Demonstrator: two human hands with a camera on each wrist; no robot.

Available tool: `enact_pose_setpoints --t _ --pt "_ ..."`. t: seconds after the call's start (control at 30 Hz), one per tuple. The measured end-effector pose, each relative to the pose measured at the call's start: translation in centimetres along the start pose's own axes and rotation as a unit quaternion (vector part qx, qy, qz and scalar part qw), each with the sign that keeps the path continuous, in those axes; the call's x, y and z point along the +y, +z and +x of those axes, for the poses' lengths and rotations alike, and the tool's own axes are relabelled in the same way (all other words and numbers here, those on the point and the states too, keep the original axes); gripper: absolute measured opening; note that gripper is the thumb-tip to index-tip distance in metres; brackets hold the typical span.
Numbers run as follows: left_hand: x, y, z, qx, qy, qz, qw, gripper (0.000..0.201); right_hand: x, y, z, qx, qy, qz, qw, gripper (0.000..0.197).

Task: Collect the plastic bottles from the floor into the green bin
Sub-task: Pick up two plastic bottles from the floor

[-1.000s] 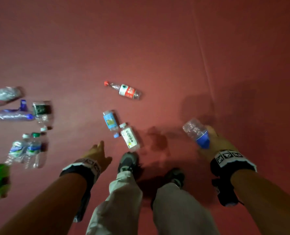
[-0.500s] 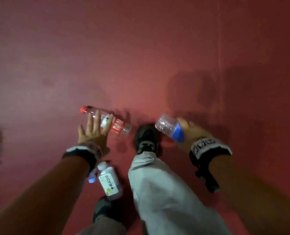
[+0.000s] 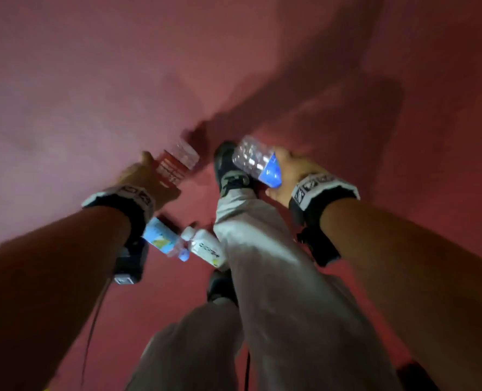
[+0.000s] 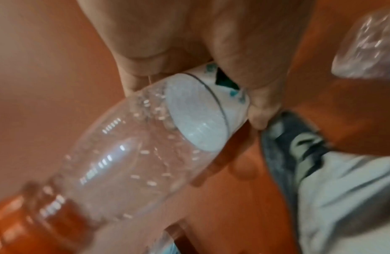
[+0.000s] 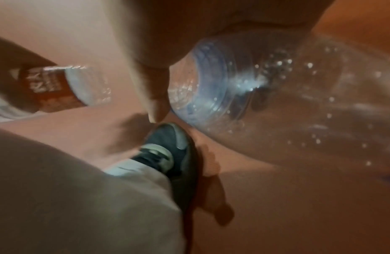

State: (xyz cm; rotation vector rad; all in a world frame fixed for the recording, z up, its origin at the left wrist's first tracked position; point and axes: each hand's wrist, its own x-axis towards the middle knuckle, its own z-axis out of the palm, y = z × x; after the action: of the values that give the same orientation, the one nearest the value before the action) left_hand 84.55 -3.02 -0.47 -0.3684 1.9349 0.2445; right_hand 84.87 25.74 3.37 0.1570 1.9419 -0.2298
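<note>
My left hand [image 3: 146, 176] grips a clear bottle with a red label [image 3: 175, 165] round its labelled middle; the left wrist view shows its clear shoulder [image 4: 133, 163] and red cap [image 4: 26, 223] pointing away from the fingers [image 4: 261, 110]. My right hand [image 3: 287, 176] holds a clear bottle with a blue label [image 3: 256, 162], and the right wrist view shows its ribbed body [image 5: 276, 96] under my fingers [image 5: 152, 89]. Two small bottles lie on the red floor between my arms: a blue-labelled one [image 3: 161, 239] and a white-labelled one [image 3: 206, 246]. The green bin is out of view.
My legs in light grey trousers [image 3: 276, 277] and dark shoes [image 3: 228, 167] stand between the hands. Red floor [image 3: 93, 80] stretches ahead and to both sides. The front shoe [image 5: 167, 147] sits just below the right hand's bottle.
My left hand, spread over the red-labelled bottle half a second ago, has closed round it and lifted it off the floor. The right hand keeps hold of the blue-labelled bottle.
</note>
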Motion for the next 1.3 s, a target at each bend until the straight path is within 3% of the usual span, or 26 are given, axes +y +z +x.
enact_pose_setpoints --t 0.1,0.17,0.27,0.33,0.43,0.53,0.63,0.77,0.9,1.03,1.13,1.2,1.3 --pt "3.4 -6.7 -7.8 0.029 0.065 0.002 0.997 0.077 -2.0 -2.8 -8.9 0.059 0.018 0.062 0.996 0.091" --pt "6.1 -12.2 -13.6 0.065 0.139 0.013 0.988 0.074 -2.6 -6.1 -15.5 0.108 0.046 0.095 0.989 0.09" --pt "9.0 -20.2 -25.6 0.145 0.228 0.001 0.963 0.072 -2.6 -11.8 -27.6 0.217 0.079 0.15 0.961 0.096" --pt "10.2 -24.7 -35.6 0.201 0.289 -0.01 0.936 0.067 -2.4 -15.0 -37.7 0.316 0.091 0.195 0.924 0.087" --pt "10.0 -28.0 -51.6 0.267 0.38 0.018 0.885 0.062 -2.1 -15.5 -53.9 0.45 0.107 0.245 0.852 0.08" --pt "10.9 -28.0 -66.6 0.321 0.467 0.062 0.821 0.063 -0.6 -13.8 -69.0 0.549 0.128 0.258 0.785 0.09" --pt "12.9 -24.6 -80.4 0.353 0.554 0.091 0.748 0.065 2.3 -9.8 -82.2 0.617 0.168 0.246 0.729 0.096" --pt "16.3 -15.4 -96.2 0.369 0.663 0.144 0.636 0.058 7.9 -0.5 -97.0 0.675 0.254 0.255 0.644 0.09" --pt "19.5 -0.7 -108.0 0.333 0.753 0.202 0.53 0.054 14.6 13.7 -108.1 0.694 0.36 0.295 0.549 0.082" --pt "20.7 19.8 -116.3 0.249 0.82 0.247 0.452 0.055 20.3 33.0 -116.3 0.663 0.481 0.34 0.463 0.075" --pt "18.3 37.2 -122.5 0.152 0.864 0.27 0.398 0.052 21.7 49.4 -121.4 0.614 0.571 0.376 0.394 0.075" --pt "14.6 48.4 -126.3 0.09 0.876 0.291 0.373 0.054 20.3 60.0 -124.4 0.563 0.631 0.402 0.352 0.074" --pt "7.7 63.9 -130.7 -0.013 0.878 0.337 0.339 0.06 15.1 74.7 -127.9 0.481 0.709 0.446 0.258 0.065"
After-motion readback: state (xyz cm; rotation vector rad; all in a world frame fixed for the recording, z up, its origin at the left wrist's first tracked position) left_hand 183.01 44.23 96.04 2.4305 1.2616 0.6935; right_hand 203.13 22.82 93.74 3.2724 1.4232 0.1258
